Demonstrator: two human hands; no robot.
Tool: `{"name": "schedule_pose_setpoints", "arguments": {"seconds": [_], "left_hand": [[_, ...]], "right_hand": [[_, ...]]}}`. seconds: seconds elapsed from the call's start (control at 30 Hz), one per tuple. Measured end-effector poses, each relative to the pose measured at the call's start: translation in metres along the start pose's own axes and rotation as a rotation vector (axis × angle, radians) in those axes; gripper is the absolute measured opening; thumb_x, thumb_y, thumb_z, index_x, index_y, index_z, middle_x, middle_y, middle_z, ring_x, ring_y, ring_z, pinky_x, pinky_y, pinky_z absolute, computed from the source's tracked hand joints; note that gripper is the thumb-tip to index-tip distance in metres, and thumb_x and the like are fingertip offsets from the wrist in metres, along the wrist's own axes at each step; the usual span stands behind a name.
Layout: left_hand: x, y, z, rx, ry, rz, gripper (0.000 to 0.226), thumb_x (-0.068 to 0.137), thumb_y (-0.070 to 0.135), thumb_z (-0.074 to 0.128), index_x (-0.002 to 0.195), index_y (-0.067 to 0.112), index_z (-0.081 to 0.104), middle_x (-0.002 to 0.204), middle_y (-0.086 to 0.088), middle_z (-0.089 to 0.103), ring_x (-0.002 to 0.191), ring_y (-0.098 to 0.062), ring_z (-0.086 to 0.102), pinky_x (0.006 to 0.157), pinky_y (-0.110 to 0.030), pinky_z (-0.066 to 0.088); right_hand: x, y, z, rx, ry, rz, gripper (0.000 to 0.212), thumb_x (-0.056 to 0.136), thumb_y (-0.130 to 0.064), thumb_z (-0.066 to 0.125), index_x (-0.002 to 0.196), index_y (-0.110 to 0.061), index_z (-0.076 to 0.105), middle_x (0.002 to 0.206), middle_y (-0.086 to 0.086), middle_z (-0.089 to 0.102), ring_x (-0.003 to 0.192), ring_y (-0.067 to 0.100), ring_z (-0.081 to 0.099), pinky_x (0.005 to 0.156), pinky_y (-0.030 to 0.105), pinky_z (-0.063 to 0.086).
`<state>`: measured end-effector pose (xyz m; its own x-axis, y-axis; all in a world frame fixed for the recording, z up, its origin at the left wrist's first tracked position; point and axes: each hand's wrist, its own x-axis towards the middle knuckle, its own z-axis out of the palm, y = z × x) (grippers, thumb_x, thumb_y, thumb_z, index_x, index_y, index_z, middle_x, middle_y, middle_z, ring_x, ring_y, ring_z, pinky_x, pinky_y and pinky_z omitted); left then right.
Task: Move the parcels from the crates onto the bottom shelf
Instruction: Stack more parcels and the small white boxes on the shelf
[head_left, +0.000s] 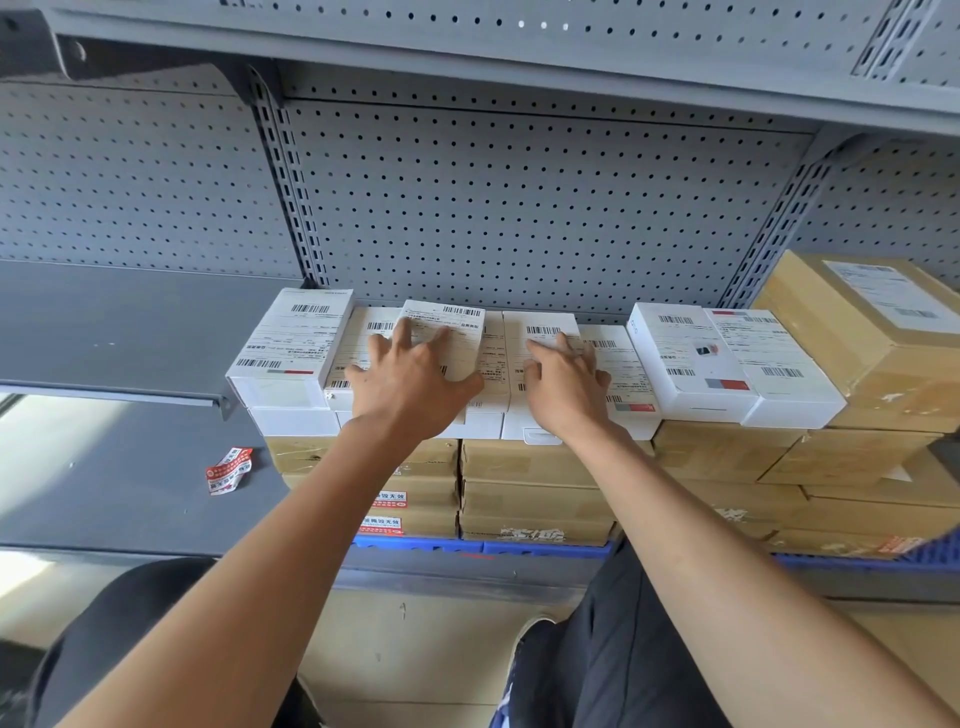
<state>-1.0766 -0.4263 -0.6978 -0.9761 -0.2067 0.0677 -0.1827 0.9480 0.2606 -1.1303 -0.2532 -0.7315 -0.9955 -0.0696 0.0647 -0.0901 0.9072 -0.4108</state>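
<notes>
While both hands lie flat on the top layer of white parcels, neither grip clasps anything: the left hand (410, 376) spreads its fingers over one labelled white box (451, 338) that sits slightly askew above its neighbours, and the right hand (563, 382) presses with straight fingers on the white box (545, 332) just beside it. Both grips read as released, palms down, as if squaring the row rather than lifting.

Around the hands, a row of white parcels runs along the front edge of the stack, from a raised box at the left end (291, 343) to two angled boxes at the right end (727, 358). Beneath them sit layers of brown cardboard parcels (535, 488), some with red-and-white seal stickers, and a larger brown carton (872, 332) stands at the right against the perforated back panel (519, 208). The whole stack seems to rest on blue plastic (426, 545), possibly a crate rim, though I cannot tell for certain.

To the left, the grey shelf (104, 493) carries only a crumpled red-and-white sticker (228, 470).

As a judgement, much stacking looks done here, yet whether this pile counts as placed on the bottom shelf or is still in crates is unclear, and no other crates show, so the remaining amount cannot be told.
</notes>
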Motion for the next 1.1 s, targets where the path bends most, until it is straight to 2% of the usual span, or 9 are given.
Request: {"name": "schedule_pose_setpoints", "arguments": {"seconds": [0.23, 0.47, 0.63, 0.7, 0.8, 0.9, 0.97, 1.03, 1.1], "left_hand": [[-0.002, 0.005, -0.001, -0.074, -0.04, -0.012, 0.081, 0.087, 0.083, 0.034, 0.154, 0.037, 0.032, 0.164, 0.002, 0.021, 0.146, -0.03, 0.021, 0.111, -0.062, 0.029], [-0.01, -0.011, -0.003, -0.218, 0.075, -0.003, 0.048, 0.103, 0.032, 0.038, 0.15, 0.026, 0.043, 0.159, -0.004, 0.035, 0.141, -0.033, 0.034, 0.108, -0.057, 0.039], [-0.016, -0.024, -0.008, -0.404, 0.158, -0.031, 0.05, 0.096, 0.011, 0.045, 0.143, 0.022, 0.055, 0.149, -0.004, 0.05, 0.124, -0.032, 0.055, 0.095, -0.043, 0.05], [-0.017, -0.025, -0.009, -0.473, 0.159, -0.037, 0.052, 0.093, 0.008, 0.046, 0.141, 0.022, 0.057, 0.143, -0.007, 0.056, 0.113, -0.034, 0.061, 0.09, -0.041, 0.052], [-0.021, -0.022, -0.011, -0.575, 0.156, -0.03, 0.059, 0.087, -0.001, 0.041, 0.14, 0.017, 0.058, 0.13, -0.012, 0.067, 0.108, -0.036, 0.065, 0.085, -0.036, 0.053], [-0.024, -0.022, -0.015, -0.586, 0.166, -0.057, 0.062, 0.084, -0.004, 0.04, 0.139, 0.016, 0.059, 0.136, -0.003, 0.064, 0.117, -0.025, 0.061, 0.087, -0.024, 0.043], [-0.025, -0.026, -0.016, -0.568, 0.166, -0.08, 0.061, 0.083, -0.002, 0.04, 0.137, 0.018, 0.061, 0.134, -0.002, 0.065, 0.12, -0.026, 0.059, 0.093, -0.027, 0.045], [-0.026, -0.033, -0.016, -0.563, 0.162, -0.091, 0.059, 0.085, 0.0, 0.041, 0.136, 0.02, 0.062, 0.132, -0.003, 0.066, 0.121, -0.029, 0.059, 0.1, -0.039, 0.049], [-0.027, -0.04, -0.015, -0.514, 0.175, -0.09, 0.055, 0.089, 0.003, 0.041, 0.135, 0.022, 0.063, 0.132, -0.005, 0.066, 0.117, -0.032, 0.06, 0.096, -0.046, 0.052]], "right_hand": [[-0.013, 0.0, -0.006, 0.019, 0.035, -0.078, 0.046, 0.104, -0.029, 0.042, 0.15, -0.027, 0.042, 0.16, 0.004, 0.032, 0.152, 0.029, 0.013, 0.12, 0.047, 0.013], [-0.034, -0.023, 0.003, 0.252, 0.102, -0.339, 0.041, 0.101, -0.018, 0.05, 0.142, -0.017, 0.054, 0.146, 0.007, 0.052, 0.139, 0.031, 0.039, 0.113, 0.051, 0.034], [-0.047, -0.04, 0.004, 0.341, 0.101, -0.381, 0.046, 0.099, -0.001, 0.042, 0.142, -0.014, 0.055, 0.152, 0.007, 0.047, 0.143, 0.023, 0.035, 0.119, 0.039, 0.028], [-0.052, -0.044, 0.003, 0.375, 0.093, -0.364, 0.047, 0.099, -0.001, 0.04, 0.141, -0.015, 0.056, 0.154, 0.005, 0.044, 0.145, 0.019, 0.033, 0.121, 0.033, 0.024], [-0.058, -0.049, -0.002, 0.396, 0.09, -0.351, 0.044, 0.099, -0.013, 0.044, 0.141, -0.02, 0.056, 0.154, -0.003, 0.044, 0.145, 0.015, 0.031, 0.12, 0.037, 0.027], [-0.06, -0.054, -0.005, 0.21, 0.036, -0.335, 0.052, 0.096, -0.036, 0.051, 0.148, -0.028, 0.045, 0.16, -0.004, 0.031, 0.149, 0.022, 0.019, 0.119, 0.047, 0.026], [-0.058, -0.06, -0.005, 0.084, -0.007, -0.306, 0.063, 0.093, -0.056, 0.05, 0.151, -0.034, 0.036, 0.165, -0.003, 0.019, 0.151, 0.026, 0.011, 0.117, 0.053, 0.026], [-0.054, -0.066, -0.002, -0.003, -0.047, -0.289, 0.074, 0.088, -0.072, 0.047, 0.151, -0.037, 0.031, 0.167, -0.001, 0.01, 0.152, 0.028, 0.004, 0.115, 0.055, 0.023], [-0.052, -0.071, 0.002, -0.056, -0.044, -0.286, 0.081, 0.084, -0.079, 0.046, 0.151, -0.036, 0.033, 0.167, 0.001, 0.008, 0.152, 0.028, 0.001, 0.114, 0.055, 0.023]]}}
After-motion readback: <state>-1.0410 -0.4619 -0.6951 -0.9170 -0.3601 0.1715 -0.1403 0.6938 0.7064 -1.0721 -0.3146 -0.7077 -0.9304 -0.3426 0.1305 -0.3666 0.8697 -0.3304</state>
